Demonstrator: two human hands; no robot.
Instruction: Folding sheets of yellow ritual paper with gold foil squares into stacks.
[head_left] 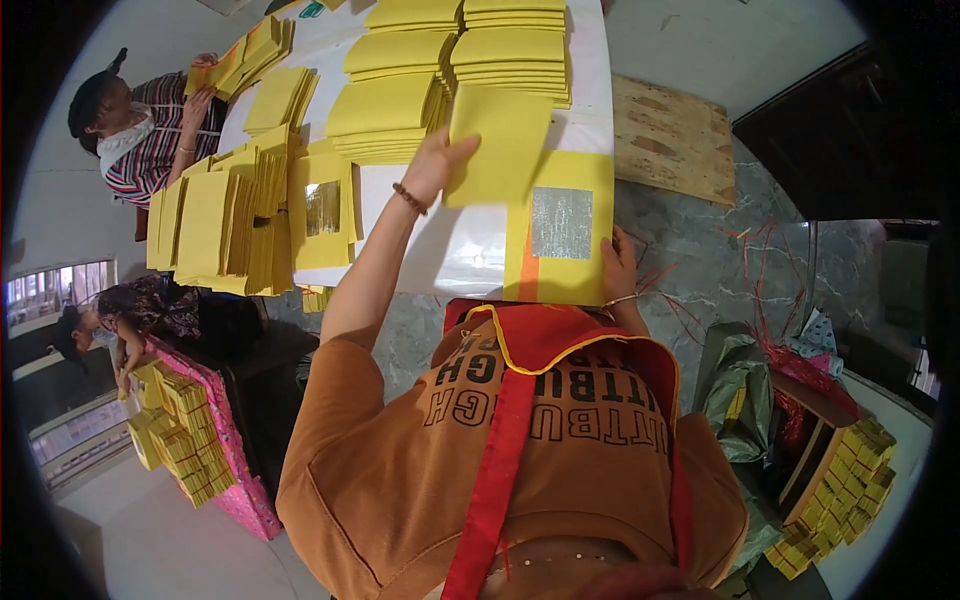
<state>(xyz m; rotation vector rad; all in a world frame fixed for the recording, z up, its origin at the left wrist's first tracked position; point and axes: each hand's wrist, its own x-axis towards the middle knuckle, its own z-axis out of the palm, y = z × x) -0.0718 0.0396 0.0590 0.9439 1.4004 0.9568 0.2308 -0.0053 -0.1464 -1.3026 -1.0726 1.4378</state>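
My left hand (438,168), with a beaded bracelet at its wrist, pinches the left edge of a yellow paper sheet (508,130). That sheet is lifted and slightly blurred, its lower part overlapping another yellow sheet. The lower yellow sheet (585,285) lies at the table's near right corner, bearing a silver foil square (562,224) and an orange strip (530,272). My right hand (620,262) grips its right edge, fingers partly hidden. Just beyond my left hand are thick stacks of folded yellow paper (388,105).
The white table (440,245) also carries a yellow sheet with a gold square (322,208) and upright yellow bundles (215,225). A person (150,135) handles yellow paper at the left; another person (150,310) is behind, near piled yellow bundles (185,425). A wooden board (675,140) lies beyond the table's right edge.
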